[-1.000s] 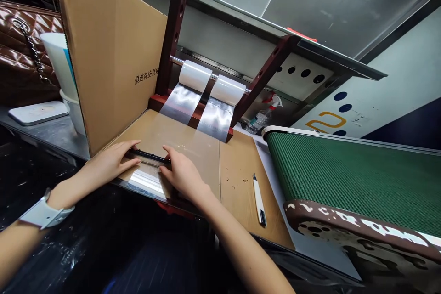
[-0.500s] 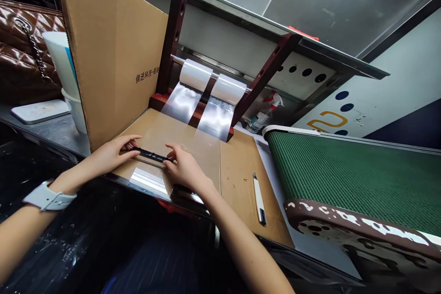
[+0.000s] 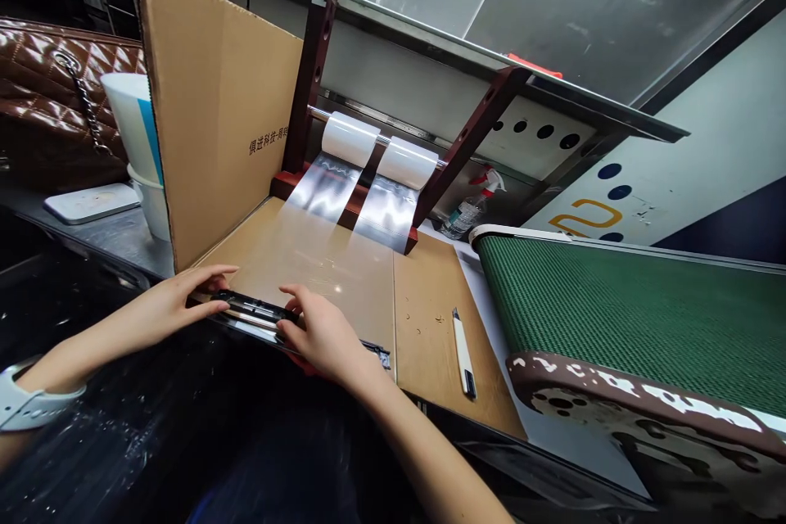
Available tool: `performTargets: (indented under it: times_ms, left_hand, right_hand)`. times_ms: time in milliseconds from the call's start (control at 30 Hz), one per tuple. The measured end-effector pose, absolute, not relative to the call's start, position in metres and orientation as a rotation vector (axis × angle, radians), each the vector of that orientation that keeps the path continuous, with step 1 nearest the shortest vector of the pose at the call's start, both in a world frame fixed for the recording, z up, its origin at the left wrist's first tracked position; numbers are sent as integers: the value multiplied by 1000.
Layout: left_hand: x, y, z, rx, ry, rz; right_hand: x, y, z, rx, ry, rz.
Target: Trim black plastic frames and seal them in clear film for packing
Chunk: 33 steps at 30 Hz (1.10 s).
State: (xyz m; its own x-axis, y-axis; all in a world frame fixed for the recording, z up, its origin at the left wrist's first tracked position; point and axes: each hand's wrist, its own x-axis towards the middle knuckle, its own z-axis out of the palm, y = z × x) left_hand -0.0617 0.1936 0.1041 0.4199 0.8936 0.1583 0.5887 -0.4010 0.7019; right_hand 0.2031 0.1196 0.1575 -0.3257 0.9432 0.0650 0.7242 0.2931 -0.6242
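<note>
A long black plastic strip-like part (image 3: 261, 309) lies low along the front edge of the cardboard mat (image 3: 246, 241). My left hand (image 3: 193, 295) pinches its left end between thumb and fingers. Around its middle, my right hand (image 3: 319, 332) has thumb and fingers closed on it. The part's right end (image 3: 384, 356) sticks out beyond my right hand. Details and pale lines show on its upper face; its exact kind is unclear. Clear film (image 3: 319, 192) and a second film strip (image 3: 386, 209) run from two rolls onto the mat.
A white utility knife (image 3: 463, 352) lies on the right of the mat. Upright cardboard (image 3: 221, 98) stands at the left, with stacked paper cups (image 3: 132, 110) behind it. A green conveyor belt (image 3: 614, 303) borders the right; a spray bottle (image 3: 463, 213) stands behind.
Both hands have moved the black part toward the front edge, and more of its detailed face shows. Its right end has come into sight. The camera view has shifted slightly.
</note>
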Motion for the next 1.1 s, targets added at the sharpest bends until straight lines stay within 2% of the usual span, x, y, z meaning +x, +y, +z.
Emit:
performTargets:
  times_ms: [233, 367, 500, 633, 833, 933, 1100]
  left_hand:
    - [-62, 181, 109, 2233, 1218, 697]
    - [-63, 173, 113, 2302, 1214, 710]
    - [-45, 153, 126, 2382, 1214, 826]
    - [1, 133, 137, 2673, 909, 943]
    - [49, 134, 110, 2922, 764, 684]
    - [50, 141, 99, 2943, 770, 717]
    - [61, 141, 109, 2939, 825, 808]
  right_hand:
    - [198, 109, 134, -1383, -2235, 461]
    - [207, 96, 147, -1317, -2170, 408]
    - [254, 71, 162, -1303, -1846, 388]
    - [308, 41, 144, -1467, -1751, 408]
    - [328, 21, 107, -1464, -1931, 502]
    - [324, 24, 105, -1412, -1951, 453]
    - [319, 36, 107, -1453, -1910, 395]
